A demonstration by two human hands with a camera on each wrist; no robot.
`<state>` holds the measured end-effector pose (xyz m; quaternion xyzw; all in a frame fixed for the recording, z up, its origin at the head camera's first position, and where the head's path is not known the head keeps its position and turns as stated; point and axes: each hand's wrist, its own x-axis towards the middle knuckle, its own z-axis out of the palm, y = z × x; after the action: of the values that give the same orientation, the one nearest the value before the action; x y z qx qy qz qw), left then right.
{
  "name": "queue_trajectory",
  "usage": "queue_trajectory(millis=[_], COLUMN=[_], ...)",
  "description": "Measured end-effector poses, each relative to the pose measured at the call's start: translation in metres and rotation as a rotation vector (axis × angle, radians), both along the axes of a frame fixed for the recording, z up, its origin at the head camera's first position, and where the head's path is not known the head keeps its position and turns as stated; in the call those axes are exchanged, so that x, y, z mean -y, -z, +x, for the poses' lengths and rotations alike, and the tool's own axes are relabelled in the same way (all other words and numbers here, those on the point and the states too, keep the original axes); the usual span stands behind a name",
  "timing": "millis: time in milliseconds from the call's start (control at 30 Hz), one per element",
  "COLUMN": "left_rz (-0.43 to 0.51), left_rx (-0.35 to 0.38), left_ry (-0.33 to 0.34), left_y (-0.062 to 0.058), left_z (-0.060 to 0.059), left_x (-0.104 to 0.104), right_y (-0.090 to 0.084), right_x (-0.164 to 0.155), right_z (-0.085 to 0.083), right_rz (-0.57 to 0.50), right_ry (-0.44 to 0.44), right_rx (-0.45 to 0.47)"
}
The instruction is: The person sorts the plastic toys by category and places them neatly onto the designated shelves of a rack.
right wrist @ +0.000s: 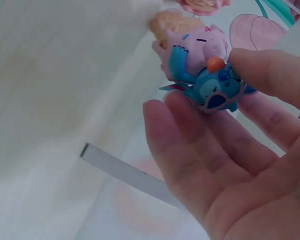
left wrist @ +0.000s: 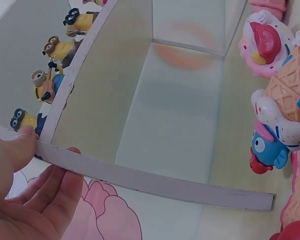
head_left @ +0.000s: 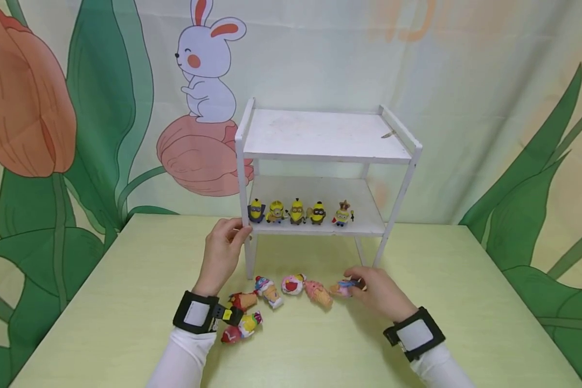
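Note:
My left hand [head_left: 221,253] grips the front left leg of a small white two-tier shelf [head_left: 327,134] at the height of the lower board; in the left wrist view, the thumb and fingers lie on either side of the leg [left wrist: 140,179]. Low over the table in front of the shelf, my right hand [head_left: 384,292] pinches an ice-cream-cone figurine [right wrist: 202,55]. It has a pink top and a blue character with dark glasses, with the thumb against the blue part. Beside it lies a pink cone figurine [head_left: 318,293].
Several yellow minion figurines [head_left: 297,212] stand in a row along the lower board's front edge. More figurines lie on the table [head_left: 126,302], among them a blue-topped cone [head_left: 269,292], a round pink-and-white one [head_left: 293,284] and a yellow-and-red one [head_left: 242,327]. A printed curtain [head_left: 320,59] hangs behind.

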<state>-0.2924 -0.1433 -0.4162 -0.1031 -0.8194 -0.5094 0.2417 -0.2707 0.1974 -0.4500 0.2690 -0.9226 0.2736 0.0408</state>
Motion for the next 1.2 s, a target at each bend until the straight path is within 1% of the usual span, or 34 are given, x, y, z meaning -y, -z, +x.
queue_trajectory(millis=[233,400,567,667,733,833,900,1033,1133,1200], left_rz=[0.003,0.008,0.011,0.008,0.007,0.007,0.007,0.002,0.000,0.000], left_rx=[-0.001,0.005,-0.007,-0.008,-0.005,-0.009,-0.015,-0.014,-0.008,-0.004], left_ry=[-0.013,-0.012,-0.003,-0.006,-0.009,-0.005,-0.003,-0.005,-0.004,-0.003], left_y=[-0.002,-0.002,-0.001,0.000,0.000,0.000,0.000,-0.002,-0.001,0.000], left_z=[0.001,0.001,-0.001,-0.001,0.000,-0.001,-0.002,-0.002,-0.001,-0.001], left_x=[0.001,0.000,-0.002,-0.001,-0.001,0.000,-0.001,-0.001,0.000,0.000], right_y=[-0.019,-0.035,-0.062,-0.084,-0.101,-0.136,-0.163,-0.220,-0.262,-0.287], right_x=[-0.002,-0.003,-0.003,-0.003,-0.003,-0.003,-0.003,0.000,0.010,0.021], right_z=[0.005,0.011,0.019,0.021,0.022,0.023,0.021,0.015,0.011,0.007], right_rz=[0.000,-0.004,-0.009,0.009,0.039,0.094,0.124,0.170,0.235,0.288], right_ry=[0.003,0.014,0.010,-0.033,-0.071,-0.132,-0.169,-0.230,-0.241,-0.239], right_rx=[-0.012,-0.027,-0.025,-0.020,-0.034,-0.045,-0.047,-0.019,-0.053,-0.083])
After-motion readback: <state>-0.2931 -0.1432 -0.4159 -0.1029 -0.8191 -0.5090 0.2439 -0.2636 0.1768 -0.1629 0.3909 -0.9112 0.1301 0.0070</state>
